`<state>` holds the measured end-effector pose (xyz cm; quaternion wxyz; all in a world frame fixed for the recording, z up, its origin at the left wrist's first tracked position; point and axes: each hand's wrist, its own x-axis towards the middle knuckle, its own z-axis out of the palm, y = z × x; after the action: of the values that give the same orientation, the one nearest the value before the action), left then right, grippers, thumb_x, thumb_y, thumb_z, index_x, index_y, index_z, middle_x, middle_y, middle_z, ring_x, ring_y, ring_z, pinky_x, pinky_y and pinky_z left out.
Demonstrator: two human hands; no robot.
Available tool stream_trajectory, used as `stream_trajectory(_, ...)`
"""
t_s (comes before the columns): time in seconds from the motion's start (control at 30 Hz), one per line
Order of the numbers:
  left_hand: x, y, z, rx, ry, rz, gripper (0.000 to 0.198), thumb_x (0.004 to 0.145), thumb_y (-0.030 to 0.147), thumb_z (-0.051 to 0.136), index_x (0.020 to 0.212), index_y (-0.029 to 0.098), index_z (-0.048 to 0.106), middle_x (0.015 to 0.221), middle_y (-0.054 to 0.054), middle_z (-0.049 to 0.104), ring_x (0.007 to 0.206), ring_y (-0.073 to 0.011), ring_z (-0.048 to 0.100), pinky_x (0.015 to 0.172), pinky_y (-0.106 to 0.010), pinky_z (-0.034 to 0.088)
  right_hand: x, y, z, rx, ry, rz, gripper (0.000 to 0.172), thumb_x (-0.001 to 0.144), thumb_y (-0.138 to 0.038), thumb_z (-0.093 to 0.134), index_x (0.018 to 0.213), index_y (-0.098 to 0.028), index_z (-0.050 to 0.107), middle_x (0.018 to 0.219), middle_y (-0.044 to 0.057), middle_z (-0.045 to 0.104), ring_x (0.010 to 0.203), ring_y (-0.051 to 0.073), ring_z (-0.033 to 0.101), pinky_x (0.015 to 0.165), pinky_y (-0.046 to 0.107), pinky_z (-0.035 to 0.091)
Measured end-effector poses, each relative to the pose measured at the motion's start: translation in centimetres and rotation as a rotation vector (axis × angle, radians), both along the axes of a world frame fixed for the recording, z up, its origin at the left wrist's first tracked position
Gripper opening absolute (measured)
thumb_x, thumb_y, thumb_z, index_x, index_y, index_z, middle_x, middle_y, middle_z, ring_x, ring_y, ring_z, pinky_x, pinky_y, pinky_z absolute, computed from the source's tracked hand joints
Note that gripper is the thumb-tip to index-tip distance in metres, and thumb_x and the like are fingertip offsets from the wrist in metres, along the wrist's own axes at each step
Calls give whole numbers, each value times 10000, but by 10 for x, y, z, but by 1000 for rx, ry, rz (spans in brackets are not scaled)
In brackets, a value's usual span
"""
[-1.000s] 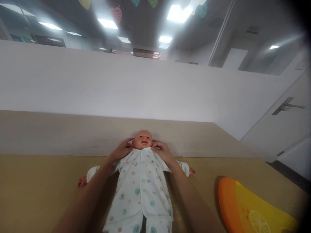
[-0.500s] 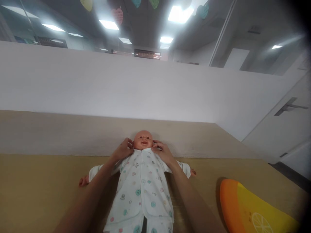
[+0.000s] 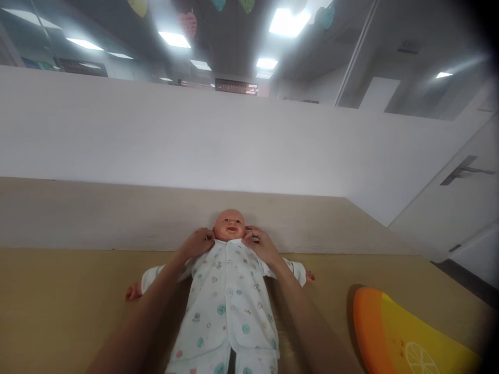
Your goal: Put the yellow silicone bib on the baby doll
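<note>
A baby doll (image 3: 230, 224) lies face up on the wooden surface, its head toward the wall and its arms spread. It wears a white jacket (image 3: 230, 296) with small coloured prints, closed down the front, and matching trousers that the bottom edge cuts off. At the doll's neck, my left hand (image 3: 198, 243) pinches the jacket's collar on the left side. My right hand (image 3: 262, 244) has its fingers closed on the collar at the right side, beside the doll's cheek. Both forearms pass over the doll's sleeves.
An orange and yellow object (image 3: 405, 332) with a citrus-slice print lies at the lower right. Behind the wooden surface (image 3: 78, 296) stands a white wall (image 3: 175, 140) with glass above. A door with a handle (image 3: 463, 170) is at the right.
The fingers of my left hand have lowered and drawn together at the collar. My right hand has hardly moved, and the doll lies as before.
</note>
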<state>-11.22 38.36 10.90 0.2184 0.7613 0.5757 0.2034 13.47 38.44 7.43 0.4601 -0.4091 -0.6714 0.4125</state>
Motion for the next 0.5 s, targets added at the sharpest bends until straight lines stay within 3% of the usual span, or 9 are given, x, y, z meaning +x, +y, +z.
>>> stream_trajectory(0.27, -3, 0, -4, -14, 39, 7, 172, 678, 252, 474, 704, 188, 631, 756, -50, 673, 716, -217, 594, 625, -292, 383, -2, -1, 2, 11, -14, -15, 186, 718, -382, 662, 717, -196, 649, 1237, 127, 585, 1225, 286, 524, 941, 404, 445)
stream_trajectory(0.5, -4, -1, -2, -102, 24, -148, 266, 684, 250, 439, 651, 215, 700, 752, -20, 728, 725, -192, 610, 703, -274, 415, -3, -3, 6, 25, -37, -31, 172, 716, -366, 640, 705, -194, 636, 1208, 125, 597, 1230, 282, 515, 950, 398, 432)
